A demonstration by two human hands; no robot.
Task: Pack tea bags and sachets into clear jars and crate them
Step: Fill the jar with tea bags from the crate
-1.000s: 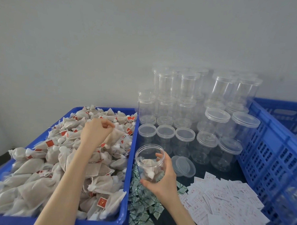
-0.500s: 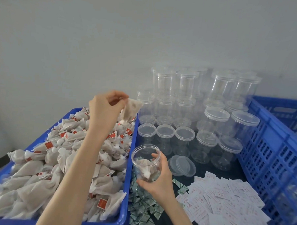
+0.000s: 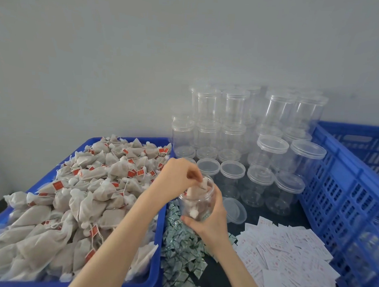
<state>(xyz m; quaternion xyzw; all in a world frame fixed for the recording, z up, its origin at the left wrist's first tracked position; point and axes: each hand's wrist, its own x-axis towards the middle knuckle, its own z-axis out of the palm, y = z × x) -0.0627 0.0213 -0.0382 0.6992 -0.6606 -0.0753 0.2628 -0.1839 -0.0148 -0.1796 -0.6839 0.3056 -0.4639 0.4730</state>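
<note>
The left hand (image 3: 178,177), raised a moment ago, now pinches a tea bag (image 3: 204,184) into the open jar (image 3: 198,201) gripped by the right hand (image 3: 211,220).

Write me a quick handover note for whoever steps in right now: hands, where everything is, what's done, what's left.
Left hand pinches a tea bag at the mouth of the open jar.
Right hand grips that jar from below, over the green sachets.
Done: a few tea bags already in the jar.
Left: top it up from the blue tray of tea bags, add sachets, fit the loose lid, crate it in the blue crate. Lidded empty jars wait behind; white slips lie to the right.
</note>
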